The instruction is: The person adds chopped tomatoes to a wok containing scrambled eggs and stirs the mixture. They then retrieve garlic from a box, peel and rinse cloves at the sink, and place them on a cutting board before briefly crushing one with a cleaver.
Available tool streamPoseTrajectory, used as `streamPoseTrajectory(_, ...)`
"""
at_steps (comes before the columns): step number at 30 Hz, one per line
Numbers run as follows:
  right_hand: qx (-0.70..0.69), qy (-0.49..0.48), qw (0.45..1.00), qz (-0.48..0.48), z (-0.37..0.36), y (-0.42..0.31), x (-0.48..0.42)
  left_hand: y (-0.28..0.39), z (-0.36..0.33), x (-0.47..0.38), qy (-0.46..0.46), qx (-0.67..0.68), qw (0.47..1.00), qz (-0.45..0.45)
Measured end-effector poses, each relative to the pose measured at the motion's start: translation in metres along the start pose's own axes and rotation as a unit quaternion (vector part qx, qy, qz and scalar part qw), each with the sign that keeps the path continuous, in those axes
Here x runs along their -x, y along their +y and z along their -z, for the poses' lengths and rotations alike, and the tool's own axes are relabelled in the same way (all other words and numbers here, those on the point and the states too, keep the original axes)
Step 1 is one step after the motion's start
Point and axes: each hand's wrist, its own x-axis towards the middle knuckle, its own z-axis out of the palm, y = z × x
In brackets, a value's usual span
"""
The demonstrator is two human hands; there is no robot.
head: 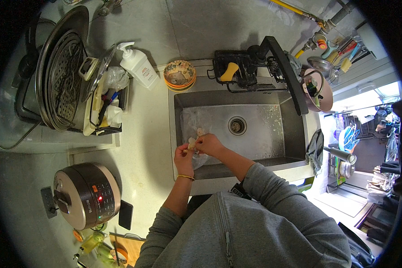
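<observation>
Over the left part of the stainless-steel sink (pixel 258 147), my two hands meet around a small pale food piece (pixel 191 144), possibly a garlic bulb. My left hand (pixel 183 160) pinches it from the left, below a yellow bangle at the wrist. From the other side, the fingertips of my right hand (pixel 210 144) grip it too, partly covering it. Just beyond my right fingers is another pale piece (pixel 200 131). Beneath the hands a clear plastic bag (pixel 201 162) lies crumpled in the sink. Bits of debris show there, too small to name.
Behind the sink stand stacked patterned bowls (pixel 180 73), a white pump bottle (pixel 139 67) and a black rack with a yellow sponge (pixel 229 71). A black faucet (pixel 284 77) overhangs the sink's right side, near the drain (pixel 237 125). An electric pressure cooker (pixel 87 196) and a phone (pixel 125 215) sit left.
</observation>
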Motion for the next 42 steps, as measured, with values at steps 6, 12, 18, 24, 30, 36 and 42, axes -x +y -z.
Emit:
streamPoseTrajectory(6,0.026,-0.001,1.0,-0.002,0.004,-0.005,0.002,0.009,0.002,-0.003,-0.021,0.159,0.981,0.112)
streamPoseTrajectory(12,0.054,0.015,0.997,0.044,0.012,0.013,-0.01,0.017,0.02,-0.013,-0.103,0.368,0.89,0.247)
streamPoseTrajectory(18,0.059,0.023,0.994,0.089,0.008,0.016,-0.017,0.02,0.022,-0.015,-0.08,0.313,0.907,0.27)
streamPoseTrajectory(24,-0.036,-0.075,0.997,0.006,0.011,-0.005,-0.011,0.02,0.01,-0.013,-0.092,0.167,0.973,0.131)
streamPoseTrajectory(30,-0.115,-0.078,0.989,-0.042,0.013,-0.009,-0.009,0.018,0.009,-0.013,-0.077,0.057,0.993,0.074)
streamPoseTrajectory(36,-0.236,-0.098,0.963,-0.089,0.012,-0.003,-0.01,0.019,0.007,-0.009,-0.056,-0.025,0.998,0.016)
streamPoseTrajectory(42,-0.235,-0.095,0.959,-0.126,0.009,0.0,-0.017,0.014,0.007,-0.009,-0.03,-0.161,0.985,-0.052)
